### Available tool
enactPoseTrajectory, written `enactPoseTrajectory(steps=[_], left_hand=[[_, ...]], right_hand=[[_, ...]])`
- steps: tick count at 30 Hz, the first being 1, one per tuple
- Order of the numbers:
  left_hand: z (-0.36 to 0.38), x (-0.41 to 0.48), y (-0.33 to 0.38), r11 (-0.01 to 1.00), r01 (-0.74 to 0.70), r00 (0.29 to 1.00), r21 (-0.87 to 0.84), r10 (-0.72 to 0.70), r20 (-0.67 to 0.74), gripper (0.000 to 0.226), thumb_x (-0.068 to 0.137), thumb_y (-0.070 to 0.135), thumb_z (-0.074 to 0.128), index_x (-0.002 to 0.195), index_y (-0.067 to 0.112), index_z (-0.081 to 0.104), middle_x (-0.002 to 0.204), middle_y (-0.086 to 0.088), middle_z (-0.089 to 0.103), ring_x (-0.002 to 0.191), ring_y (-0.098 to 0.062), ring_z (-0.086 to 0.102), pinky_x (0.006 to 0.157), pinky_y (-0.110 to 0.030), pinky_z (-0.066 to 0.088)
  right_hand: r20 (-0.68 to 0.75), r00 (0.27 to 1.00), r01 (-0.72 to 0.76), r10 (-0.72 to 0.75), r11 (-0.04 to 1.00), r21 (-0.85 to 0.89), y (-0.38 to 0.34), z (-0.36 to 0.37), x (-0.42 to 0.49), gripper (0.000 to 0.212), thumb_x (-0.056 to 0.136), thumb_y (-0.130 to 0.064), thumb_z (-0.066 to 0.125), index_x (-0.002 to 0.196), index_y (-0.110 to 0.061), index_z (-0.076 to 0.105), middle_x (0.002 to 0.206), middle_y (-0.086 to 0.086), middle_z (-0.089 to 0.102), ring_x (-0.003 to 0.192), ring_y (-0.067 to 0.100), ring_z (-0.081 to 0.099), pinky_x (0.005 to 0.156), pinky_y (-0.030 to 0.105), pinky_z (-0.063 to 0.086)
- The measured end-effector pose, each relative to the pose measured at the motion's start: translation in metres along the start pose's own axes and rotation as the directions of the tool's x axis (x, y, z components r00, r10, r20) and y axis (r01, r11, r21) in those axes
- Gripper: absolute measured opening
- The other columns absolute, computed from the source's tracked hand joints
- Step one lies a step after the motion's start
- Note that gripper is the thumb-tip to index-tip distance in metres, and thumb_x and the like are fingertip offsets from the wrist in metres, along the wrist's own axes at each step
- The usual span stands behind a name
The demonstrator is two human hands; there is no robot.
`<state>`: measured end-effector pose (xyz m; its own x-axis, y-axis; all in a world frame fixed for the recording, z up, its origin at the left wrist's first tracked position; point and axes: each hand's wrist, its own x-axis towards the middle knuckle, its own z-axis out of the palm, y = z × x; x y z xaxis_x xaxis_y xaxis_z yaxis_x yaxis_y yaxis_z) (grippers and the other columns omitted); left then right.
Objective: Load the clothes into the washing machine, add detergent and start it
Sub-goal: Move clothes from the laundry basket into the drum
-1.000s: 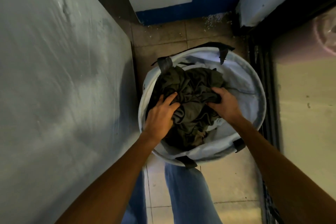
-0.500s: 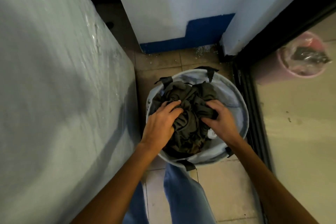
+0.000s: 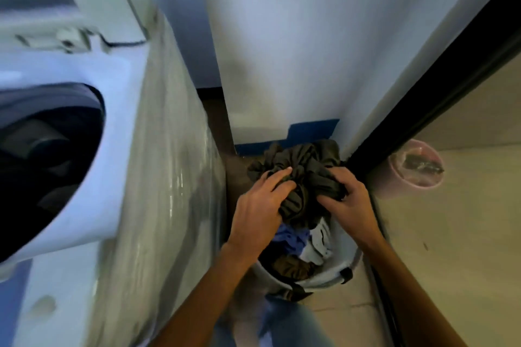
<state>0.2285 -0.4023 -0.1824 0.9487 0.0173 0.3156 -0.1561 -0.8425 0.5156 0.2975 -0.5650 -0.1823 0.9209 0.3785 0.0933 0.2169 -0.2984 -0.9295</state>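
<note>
Lifting logged: my left hand (image 3: 258, 207) and right hand (image 3: 349, 201), fingers curled, now hold olive bundle (image 3: 303, 166) above basket (image 3: 270, 276); open drum (image 3: 42, 166) at nine o'clock, loading next.

Tiled floor (image 3: 339, 315), laundry basket (image 3: 279, 279), washing machine (image 3: 158, 177)

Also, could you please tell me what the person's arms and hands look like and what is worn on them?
The left forearm and right forearm are bare, with no sleeves in view. The left hand and right hand have no gloves, and no watch, bracelet or ring is visible. The fingers are uncovered; one shows a short, plain nail.
</note>
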Motion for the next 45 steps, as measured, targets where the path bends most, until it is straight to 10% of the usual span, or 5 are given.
enactPoseTrajectory(steps=[10, 13, 28, 40, 45], left_hand=[[-0.139, 0.028, 0.021, 0.997, -0.069, 0.952, 0.019, 0.072, -0.298, 0.038, 0.068, -0.007, 0.067, 0.103, 0.007, 0.068, 0.121, -0.011, 0.063, 0.104, -0.031, 0.064, 0.078, -0.044, 0.057], [-0.191, 0.025, 0.014, 0.994, -0.087, 0.937, 0.069, 0.105, -0.333, 0.043, 0.064, -0.011, 0.070, 0.102, 0.008, 0.068, 0.121, -0.010, 0.063, 0.103, -0.028, 0.064, 0.077, -0.037, 0.057], [-0.393, -0.058, -0.117, 0.985, -0.013, 0.854, 0.173, 0.100, -0.510, 0.030, 0.074, 0.002, 0.070, 0.104, 0.008, 0.069, 0.125, -0.007, 0.061, 0.109, -0.021, 0.061, 0.091, -0.027, 0.049], [-0.403, -0.129, -0.240, 0.972, 0.144, 0.980, 0.185, -0.115, -0.162, 0.046, 0.066, -0.003, 0.066, 0.107, 0.019, 0.063, 0.129, -0.003, 0.058, 0.103, -0.026, 0.065, 0.069, -0.041, 0.058], [-0.401, -0.147, -0.271, 0.864, 0.316, 0.870, 0.393, -0.429, 0.244, 0.071, 0.083, 0.016, 0.062, 0.144, 0.034, 0.027, 0.157, 0.003, 0.012, 0.142, -0.024, 0.019, 0.095, -0.045, 0.047]], right_hand=[[0.008, 0.977, 0.210, -0.212, 0.973, 0.099, -0.150, 0.012, 0.038, 0.035, 0.062, -0.029, 0.061, 0.097, -0.025, 0.061, 0.097, 0.005, 0.061, 0.092, 0.013, 0.059, 0.083, 0.020, 0.047], [0.000, 0.948, 0.318, -0.319, 0.942, 0.106, -0.196, 0.032, 0.042, 0.032, 0.064, -0.027, 0.062, 0.096, -0.031, 0.060, 0.097, -0.005, 0.060, 0.091, -0.002, 0.057, 0.082, 0.012, 0.044], [0.108, 0.883, 0.436, -0.456, 0.884, 0.170, -0.352, 0.233, 0.060, 0.035, 0.067, -0.010, 0.066, 0.102, -0.013, 0.063, 0.101, 0.006, 0.063, 0.098, 0.019, 0.060, 0.087, 0.028, 0.048], [0.368, 0.921, 0.127, -0.131, 0.991, 0.034, -0.303, 0.366, 0.048, 0.044, 0.073, 0.000, 0.073, 0.115, -0.002, 0.059, 0.112, 0.004, 0.056, 0.106, 0.014, 0.054, 0.084, 0.010, 0.040], [0.659, 0.742, 0.040, 0.124, 0.973, -0.228, -0.289, 0.397, 0.042, 0.056, 0.080, -0.028, 0.071, 0.130, -0.016, 0.049, 0.122, -0.010, 0.047, 0.118, 0.005, 0.043, 0.094, 0.018, 0.034]])
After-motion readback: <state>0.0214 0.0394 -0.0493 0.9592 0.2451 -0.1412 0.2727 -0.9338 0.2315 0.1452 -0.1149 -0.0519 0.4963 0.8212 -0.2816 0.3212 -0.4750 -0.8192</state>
